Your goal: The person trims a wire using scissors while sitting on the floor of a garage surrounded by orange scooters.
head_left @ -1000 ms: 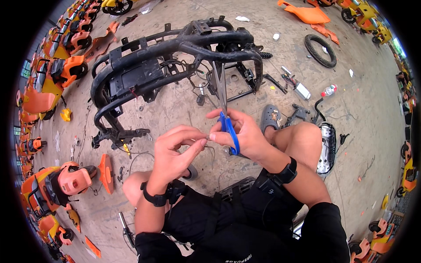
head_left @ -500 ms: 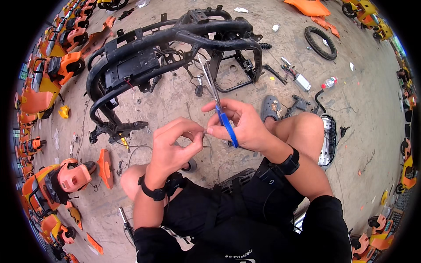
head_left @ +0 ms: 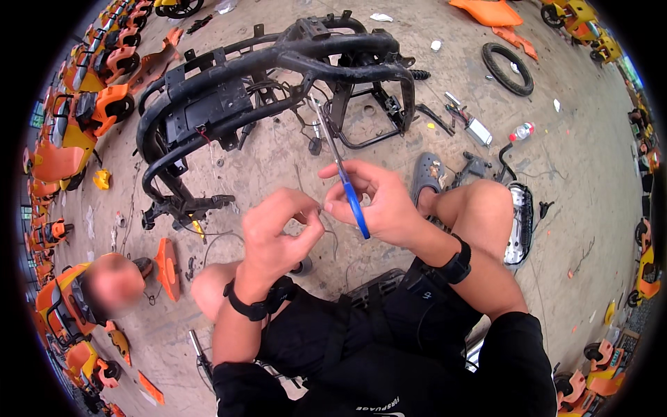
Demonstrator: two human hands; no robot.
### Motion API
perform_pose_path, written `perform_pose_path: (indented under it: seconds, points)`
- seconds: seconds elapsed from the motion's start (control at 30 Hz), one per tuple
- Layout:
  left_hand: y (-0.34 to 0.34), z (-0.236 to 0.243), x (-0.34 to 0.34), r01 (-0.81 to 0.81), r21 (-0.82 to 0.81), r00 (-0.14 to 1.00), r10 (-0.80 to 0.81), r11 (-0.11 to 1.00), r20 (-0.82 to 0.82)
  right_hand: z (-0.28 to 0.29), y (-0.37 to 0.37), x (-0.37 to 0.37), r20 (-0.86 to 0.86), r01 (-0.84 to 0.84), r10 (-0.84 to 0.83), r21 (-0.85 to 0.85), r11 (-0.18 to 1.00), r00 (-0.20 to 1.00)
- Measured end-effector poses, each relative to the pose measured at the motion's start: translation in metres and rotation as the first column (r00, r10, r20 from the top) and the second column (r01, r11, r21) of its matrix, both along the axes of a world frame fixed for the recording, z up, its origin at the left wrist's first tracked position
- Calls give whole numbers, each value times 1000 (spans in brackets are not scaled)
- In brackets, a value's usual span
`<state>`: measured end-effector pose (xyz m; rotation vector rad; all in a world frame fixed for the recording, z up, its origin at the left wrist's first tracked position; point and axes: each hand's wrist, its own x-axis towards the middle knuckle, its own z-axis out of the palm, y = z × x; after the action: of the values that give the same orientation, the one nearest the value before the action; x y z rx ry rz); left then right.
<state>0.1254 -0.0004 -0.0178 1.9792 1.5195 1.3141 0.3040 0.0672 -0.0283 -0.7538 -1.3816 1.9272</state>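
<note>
My right hand (head_left: 389,208) holds scissors (head_left: 354,203) with blue handles, their long metal blades pointing away from me. Its thumb and fingertips come close to those of my left hand (head_left: 274,226). A pinch closes the left fingers around something thin and dark, wire-like, mostly hidden by the fingertips. A thin grey wire (head_left: 335,244) shows just below the hands; whether it is the same piece I cannot tell. Beyond the blades lies a black tubular scooter frame (head_left: 278,59), with loose cables (head_left: 267,87) hanging from it.
Around the frame lie a black tyre (head_left: 507,68), a silver box with wires (head_left: 478,132), a plastic bottle (head_left: 521,131) and orange panels (head_left: 490,12). A grey clog (head_left: 428,174) is on my foot. Rows of orange and yellow scooters (head_left: 59,160) line the left side.
The scissors have tilted slightly in my right hand, their handle loops shifting a little left and down. Both hands stay close together, nearly where they were.
</note>
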Motion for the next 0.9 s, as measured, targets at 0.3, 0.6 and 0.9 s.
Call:
perform_pose_path:
  seconds: [0.3,0.6,0.9]
  points:
    - [4,-5,2,-30,50,996,34,998,-84,-5,4,2,29,-30,33,-102,994,999]
    - [3,-4,2,22,-88,998,-27,996,-51,-14,2,1,65,6,-7,5,1000,998]
    - [3,-7,6,-68,-17,993,66,998,-97,-9,0,-1,51,43,-42,-20,999,998]
